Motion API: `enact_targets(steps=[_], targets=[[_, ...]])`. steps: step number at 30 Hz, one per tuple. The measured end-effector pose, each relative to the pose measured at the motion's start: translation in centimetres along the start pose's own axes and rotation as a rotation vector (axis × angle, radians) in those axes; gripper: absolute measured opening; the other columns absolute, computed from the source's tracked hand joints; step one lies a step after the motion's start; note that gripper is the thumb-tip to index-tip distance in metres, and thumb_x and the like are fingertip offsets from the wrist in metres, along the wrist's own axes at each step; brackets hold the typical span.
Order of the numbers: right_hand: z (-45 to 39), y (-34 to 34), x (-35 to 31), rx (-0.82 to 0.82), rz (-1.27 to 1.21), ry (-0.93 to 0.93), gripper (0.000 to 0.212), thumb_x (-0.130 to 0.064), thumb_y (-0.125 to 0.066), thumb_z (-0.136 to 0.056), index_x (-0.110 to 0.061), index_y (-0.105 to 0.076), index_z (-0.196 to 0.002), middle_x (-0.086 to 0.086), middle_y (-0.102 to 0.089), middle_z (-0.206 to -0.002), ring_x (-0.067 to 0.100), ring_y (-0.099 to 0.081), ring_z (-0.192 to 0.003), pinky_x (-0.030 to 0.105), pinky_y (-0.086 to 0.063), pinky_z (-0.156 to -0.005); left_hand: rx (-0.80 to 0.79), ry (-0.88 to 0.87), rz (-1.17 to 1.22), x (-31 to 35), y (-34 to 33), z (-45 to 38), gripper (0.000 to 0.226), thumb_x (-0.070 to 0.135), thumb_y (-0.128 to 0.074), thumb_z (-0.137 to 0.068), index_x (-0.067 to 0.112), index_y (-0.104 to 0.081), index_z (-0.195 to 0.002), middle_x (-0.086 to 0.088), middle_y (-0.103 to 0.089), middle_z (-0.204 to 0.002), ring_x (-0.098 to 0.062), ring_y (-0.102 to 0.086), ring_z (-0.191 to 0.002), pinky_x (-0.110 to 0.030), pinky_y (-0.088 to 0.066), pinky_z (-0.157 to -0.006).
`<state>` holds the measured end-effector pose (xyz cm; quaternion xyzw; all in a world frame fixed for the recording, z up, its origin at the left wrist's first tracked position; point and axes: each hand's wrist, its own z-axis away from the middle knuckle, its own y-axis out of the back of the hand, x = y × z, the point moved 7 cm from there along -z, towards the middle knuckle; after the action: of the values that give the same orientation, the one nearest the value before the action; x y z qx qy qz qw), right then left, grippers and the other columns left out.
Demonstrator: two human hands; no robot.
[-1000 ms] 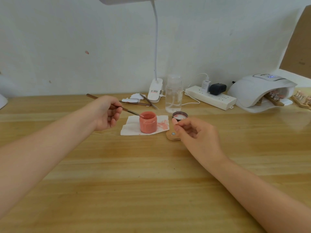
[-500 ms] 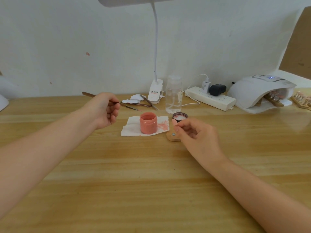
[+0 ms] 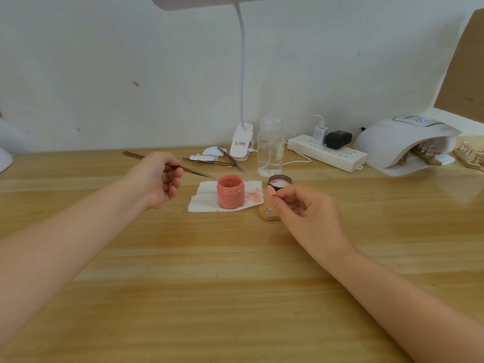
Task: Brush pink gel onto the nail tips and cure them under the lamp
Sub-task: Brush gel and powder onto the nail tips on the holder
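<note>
An open pink gel jar stands on a stained white tissue. My left hand pinches a thin brown brush, its tip hovering just left of the jar's rim. My right hand holds a pink nail tip on a small wooden stand right of the jar. The jar's dark lid lies behind my fingers. The white curing lamp sits at the far right with several nail tips on wooden sticks inside.
A clip-on desk lamp, a clear bottle, a power strip with plugs, and spare tools line the back of the wooden table. More nail tips on stands lie at the right edge.
My left hand lifted the brush out of the jar and drew it back to the left, then brought the tip close to the jar's rim again. My right hand stayed put.
</note>
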<state>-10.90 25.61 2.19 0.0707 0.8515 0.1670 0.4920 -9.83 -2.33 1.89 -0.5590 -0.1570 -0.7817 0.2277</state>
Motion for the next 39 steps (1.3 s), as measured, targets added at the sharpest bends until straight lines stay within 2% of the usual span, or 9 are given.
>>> enact_targets(steps=[10,16,21,25,27,29,31,34,39], targets=[[0.0,0.1,0.3,0.011,0.001,0.013,0.004,-0.014,-0.071,-0.083,-0.013,-0.073,-0.086,-0.006,-0.070,-0.074,0.000,-0.061,-0.067,0.021,-0.051,-0.074,-0.004,-0.017,0.026,-0.7,-0.5,0.4,0.016,0.014,-0.050,-0.085,0.014,-0.050,-0.069,0.005,-0.051,-0.042,-0.009,-0.044,-0.034,-0.021,-0.031,-0.045],[0.0,0.0,0.2,0.008,0.012,0.020,0.003,-0.013,-0.071,-0.083,-0.014,-0.073,-0.086,-0.008,-0.069,-0.072,-0.002,-0.061,-0.066,0.021,-0.051,-0.074,-0.023,-0.072,0.225,-0.3,-1.0,1.5,0.015,0.013,-0.050,-0.087,0.013,-0.051,-0.072,0.004,-0.053,-0.045,-0.009,-0.045,-0.036,-0.015,-0.034,-0.039],[0.1,0.2,0.1,0.013,-0.002,0.010,0.007,-0.013,-0.071,-0.083,-0.020,-0.071,-0.082,-0.015,-0.066,-0.063,-0.009,-0.060,-0.063,0.013,-0.048,-0.073,-0.187,-0.350,0.299,0.9,-4.8,5.5,0.017,0.010,-0.053,-0.091,0.010,-0.061,-0.077,0.003,-0.057,-0.050,-0.008,-0.050,-0.048,-0.018,-0.041,-0.047],[0.0,0.2,0.3,0.022,0.012,-0.009,0.004,-0.016,-0.071,-0.083,-0.020,-0.071,-0.082,-0.009,-0.068,-0.070,0.000,-0.061,-0.067,0.025,-0.050,-0.080,-0.167,-0.718,0.161,1.1,-6.4,9.3,0.020,0.005,-0.054,-0.093,0.010,-0.066,-0.078,0.000,-0.064,-0.056,-0.010,-0.060,-0.055,-0.016,-0.046,-0.055],[0.0,0.3,0.3,0.024,0.019,-0.003,0.002,-0.017,-0.071,-0.083,-0.019,-0.071,-0.083,-0.008,-0.069,-0.072,0.003,-0.062,-0.068,0.025,-0.051,-0.078,-0.150,-0.851,0.058,0.9,-6.9,10.8,0.016,0.008,-0.060,-0.091,0.013,-0.069,-0.079,-0.001,-0.070,-0.065,-0.010,-0.066,-0.063,-0.014,-0.049,-0.059],[-0.1,0.2,0.3,0.025,0.029,0.007,0.003,-0.017,-0.071,-0.083,-0.020,-0.071,-0.083,-0.008,-0.068,-0.071,0.002,-0.061,-0.067,0.021,-0.050,-0.073,-0.174,-0.922,-0.005,0.3,-7.5,11.7,0.013,0.007,-0.066,-0.087,0.017,-0.070,-0.081,0.003,-0.073,-0.072,-0.007,-0.068,-0.068,-0.015,-0.051,-0.063],[-0.2,0.2,0.4,0.031,0.019,0.013,0.003,-0.017,-0.071,-0.083,-0.019,-0.071,-0.083,-0.008,-0.068,-0.070,0.002,-0.061,-0.066,0.020,-0.049,-0.071,-0.186,-0.973,-0.075,-0.2,-7.7,12.1,0.014,0.012,-0.071,-0.081,0.026,-0.071,-0.083,0.007,-0.074,-0.077,-0.011,-0.071,-0.075,-0.024,-0.056,-0.071],[-0.2,0.2,0.5,0.032,0.021,0.011,0.002,-0.019,-0.071,-0.083,-0.021,-0.071,-0.082,-0.010,-0.067,-0.069,0.002,-0.061,-0.066,0.029,-0.052,-0.077,-0.189,-1.025,-0.142,-0.8,-7.6,12.2,0.017,0.015,-0.066,-0.080,0.031,-0.068,-0.083,0.003,-0.074,-0.082,-0.015,-0.071,-0.085,-0.038,-0.057,-0.079],[-0.1,0.3,0.4,0.033,0.031,0.023,0.001,-0.022,-0.071,-0.083,-0.023,-0.071,-0.082,-0.011,-0.067,-0.069,0.004,-0.062,-0.068,0.046,-0.048,-0.090,-0.143,-1.161,-0.321,-1.3,-7.5,12.5,0.014,0.011,-0.061,-0.082,0.024,-0.064,-0.086,-0.008,-0.071,-0.095,-0.007,-0.063,-0.106,-0.021,-0.050,-0.085]])
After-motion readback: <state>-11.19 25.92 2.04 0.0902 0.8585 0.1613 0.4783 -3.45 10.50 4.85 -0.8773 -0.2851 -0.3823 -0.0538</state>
